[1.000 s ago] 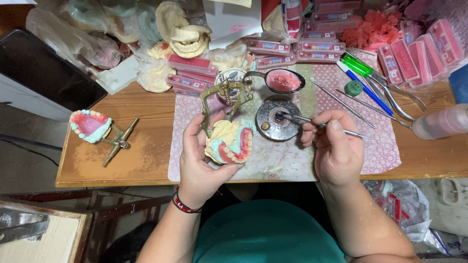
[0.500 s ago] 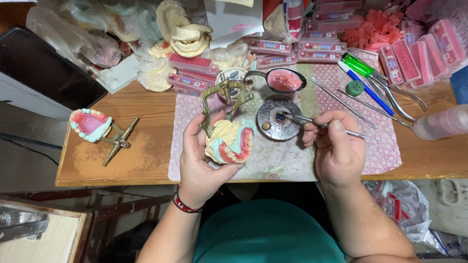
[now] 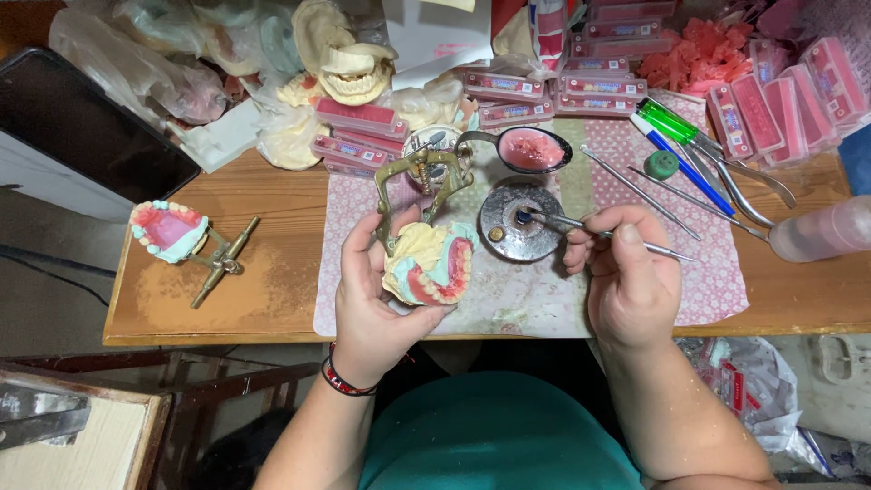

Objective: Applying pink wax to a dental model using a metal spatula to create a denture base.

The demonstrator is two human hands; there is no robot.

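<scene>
While held at bench centre in left hand (image 3: 376, 295): cream plaster denture model with pink wax gums (image 3: 428, 263), teeth apparently set. Right hand (image 3: 626, 272) pinching thin metal wax tool (image 3: 599, 234), tip on round grey metal burner (image 3: 522, 220) at twelve o'clock; wax trimming seemingly remaining.

Bare desk (image 3: 272, 290) lies open at nine o'clock of the hands; pink boxes (image 3: 544, 86) crowd twelve, metal tools (image 3: 689, 172) and a bottle (image 3: 821, 231) block two.
</scene>
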